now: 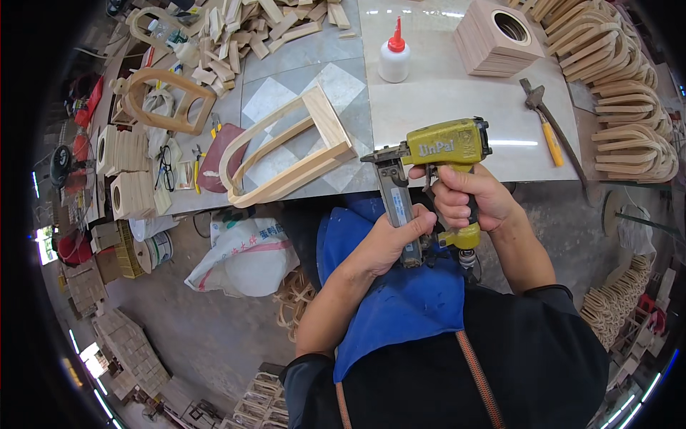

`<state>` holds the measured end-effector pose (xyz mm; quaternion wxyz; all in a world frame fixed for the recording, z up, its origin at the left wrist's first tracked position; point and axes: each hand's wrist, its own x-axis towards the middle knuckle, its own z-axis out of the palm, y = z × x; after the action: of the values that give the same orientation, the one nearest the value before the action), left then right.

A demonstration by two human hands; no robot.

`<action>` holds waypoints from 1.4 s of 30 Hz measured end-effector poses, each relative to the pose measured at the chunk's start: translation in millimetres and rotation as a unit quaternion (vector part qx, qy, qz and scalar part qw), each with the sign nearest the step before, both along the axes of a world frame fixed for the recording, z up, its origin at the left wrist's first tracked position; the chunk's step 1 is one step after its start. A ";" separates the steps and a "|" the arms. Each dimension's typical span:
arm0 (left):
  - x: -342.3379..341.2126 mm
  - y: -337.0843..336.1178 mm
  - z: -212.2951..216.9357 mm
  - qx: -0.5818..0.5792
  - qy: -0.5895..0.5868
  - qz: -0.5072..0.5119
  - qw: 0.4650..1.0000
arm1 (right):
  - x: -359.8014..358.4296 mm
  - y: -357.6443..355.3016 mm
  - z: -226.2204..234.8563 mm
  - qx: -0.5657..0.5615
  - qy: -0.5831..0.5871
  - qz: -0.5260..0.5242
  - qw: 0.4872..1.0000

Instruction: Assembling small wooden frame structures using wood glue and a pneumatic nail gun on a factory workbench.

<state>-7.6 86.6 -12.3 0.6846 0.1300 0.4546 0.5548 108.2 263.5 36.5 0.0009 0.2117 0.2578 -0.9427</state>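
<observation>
A yellow-green pneumatic nail gun (pixel 444 143) is held in front of my body, its nose turned left toward the bench. My right hand (pixel 468 196) wraps round its grip, with a finger close to the trigger. Around the lower end of the grey nail magazine my left hand (pixel 400 239) is closed. Just left of the nose, an arched wooden frame (pixel 286 187) lies on the bench, its flat end board (pixel 329 118) facing the nail gun. The gap between nose and frame is small; I cannot tell whether they touch.
On the bench (pixel 443 107) stand a glue bottle (pixel 394 58) and stacked square boards (pixel 493 36) with round holes. A hammer (pixel 544 121) lies at the right, near piled arched frames (pixel 632 143). Wood offcuts (pixel 236 43) heap at the back; a white sack (pixel 246 250) sits below.
</observation>
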 end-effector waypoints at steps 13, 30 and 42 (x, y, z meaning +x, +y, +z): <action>2.4 -1.6 3.2 0.043 0.006 0.006 0.999 | -1.2 -2.3 -5.5 -0.037 0.017 -0.003 0.999; 2.1 -9.3 25.9 0.042 0.078 -0.019 0.996 | -2.6 2.3 0.4 -0.072 0.054 -0.019 0.996; 17.6 -45.7 21.0 0.172 0.511 0.137 0.831 | -2.5 20.4 -3.3 -0.123 0.073 -0.093 0.985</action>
<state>10.0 40.9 8.7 0.2381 0.4472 0.6500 0.5664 105.7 283.8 33.2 -0.0793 0.1639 0.1180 -0.9762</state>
